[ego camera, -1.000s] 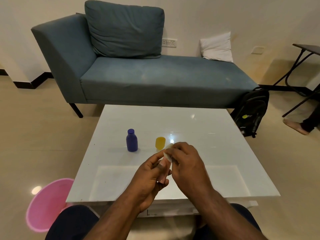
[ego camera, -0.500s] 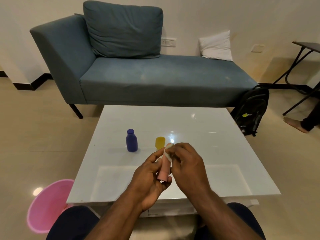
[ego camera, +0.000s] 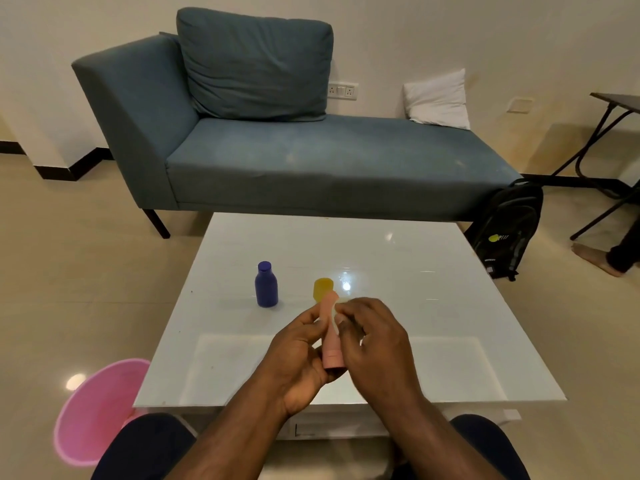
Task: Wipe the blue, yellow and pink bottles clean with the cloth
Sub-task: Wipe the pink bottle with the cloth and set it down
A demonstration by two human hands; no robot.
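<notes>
My left hand (ego camera: 298,355) grips a slim pink bottle (ego camera: 330,341) above the near half of the white table (ego camera: 433,306), its capped end pointing down toward me. My right hand (ego camera: 374,344) has curled fingers pressed against the bottle's right side, pinching a small pale cloth (ego camera: 335,309), of which only a sliver shows. The blue bottle (ego camera: 266,285) stands upright on the table to the left. Just behind the pink bottle's top stands the yellow bottle (ego camera: 322,287), partly hidden by it.
A pink bucket (ego camera: 97,410) sits on the floor at the table's near left corner. A blue-grey sofa (ego camera: 311,161) runs behind the table. A black backpack (ego camera: 505,230) leans at its right end, near another person's foot (ego camera: 595,258).
My right hand with the cloth has slid from the bottle's top down along its side. More of the pink bottle's upper end now shows.
</notes>
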